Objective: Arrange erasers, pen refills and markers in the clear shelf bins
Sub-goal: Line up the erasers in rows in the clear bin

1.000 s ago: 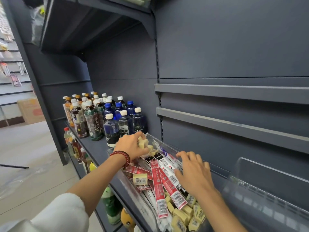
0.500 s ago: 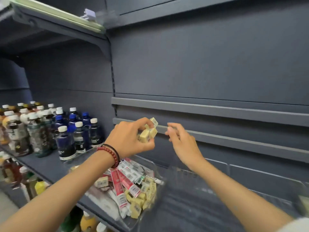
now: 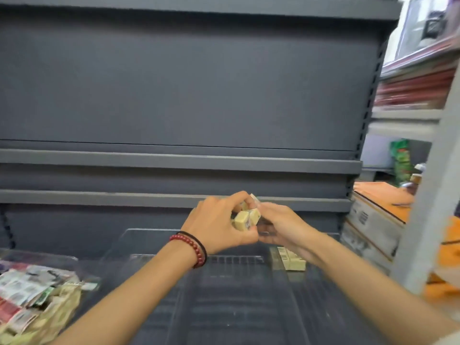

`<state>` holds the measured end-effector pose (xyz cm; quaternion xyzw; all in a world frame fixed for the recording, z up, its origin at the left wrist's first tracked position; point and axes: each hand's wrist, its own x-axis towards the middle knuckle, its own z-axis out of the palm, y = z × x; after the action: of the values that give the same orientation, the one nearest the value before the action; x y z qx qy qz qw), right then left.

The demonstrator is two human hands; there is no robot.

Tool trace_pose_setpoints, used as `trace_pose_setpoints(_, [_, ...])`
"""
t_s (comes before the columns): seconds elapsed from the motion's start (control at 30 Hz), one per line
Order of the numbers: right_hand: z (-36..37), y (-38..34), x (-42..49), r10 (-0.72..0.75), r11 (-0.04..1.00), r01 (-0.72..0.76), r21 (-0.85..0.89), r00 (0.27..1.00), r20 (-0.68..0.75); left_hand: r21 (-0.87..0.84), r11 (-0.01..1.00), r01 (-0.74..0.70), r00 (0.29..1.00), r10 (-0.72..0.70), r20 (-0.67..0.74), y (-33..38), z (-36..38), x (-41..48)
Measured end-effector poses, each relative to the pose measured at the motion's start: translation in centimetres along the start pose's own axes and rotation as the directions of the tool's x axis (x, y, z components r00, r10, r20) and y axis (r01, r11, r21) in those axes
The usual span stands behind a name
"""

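My left hand grips a small cluster of cream erasers above a clear shelf bin. My right hand meets it from the right, its fingers on the same erasers. A short row of cream erasers lies in the bin's far right corner, partly behind my right wrist. At the lower left a second clear bin holds a heap of red-and-white pen refill packs and loose erasers. No markers show.
Dark grey shelf back panels and two horizontal rails run behind the bins. Cardboard boxes with orange tops stand to the right, beyond a pale upright post. Blurred goods fill shelves at the upper right.
The view has swung right, from the mixed bin to the nearly bare bin. My left hand carried the erasers over with it, and my right hand has closed in to touch them.
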<state>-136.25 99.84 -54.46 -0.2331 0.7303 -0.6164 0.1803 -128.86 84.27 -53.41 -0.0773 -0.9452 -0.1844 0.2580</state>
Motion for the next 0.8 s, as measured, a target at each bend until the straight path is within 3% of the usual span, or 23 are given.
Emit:
trace_pose_setpoints(0.17, [-6.5, 4.4, -1.1, -0.012, 0.999, 0.023, 0.025, 0.927, -0.375, 0.056, 0.998, -0.022, 0.992, 0.014, 0.127, 1.9, 5.9, 2.4])
trace_pose_setpoints(0.27, [-9.2, 7.7, -1.3, -0.045, 0.998, 0.017, -0.064, 0.880, -0.473, 0.068, 0.998, -0.003, 0.984, -0.009, 0.178, 1.5, 9.1, 3.3])
trace_pose_setpoints(0.43, [-11.4, 13.7, -2.0, -0.118, 0.971, 0.007, -0.238, 0.882, -0.456, 0.015, 0.999, 0.043, 0.985, -0.045, 0.169, 0.7, 13.0, 4.1])
trace_pose_setpoints(0.7, [-11.2, 17.5, -0.4, -0.160, 0.970, 0.056, -0.235, 0.878, -0.452, -0.023, 1.000, 0.020, 0.998, -0.018, 0.067, 1.5, 15.3, 4.6])
trace_pose_setpoints(0.8, [-12.0, 17.0, -0.7, -0.230, 0.955, 0.137, -0.262, 0.901, -0.367, -0.020, 0.999, 0.029, 0.998, -0.028, 0.061, 1.6, 16.1, 4.1])
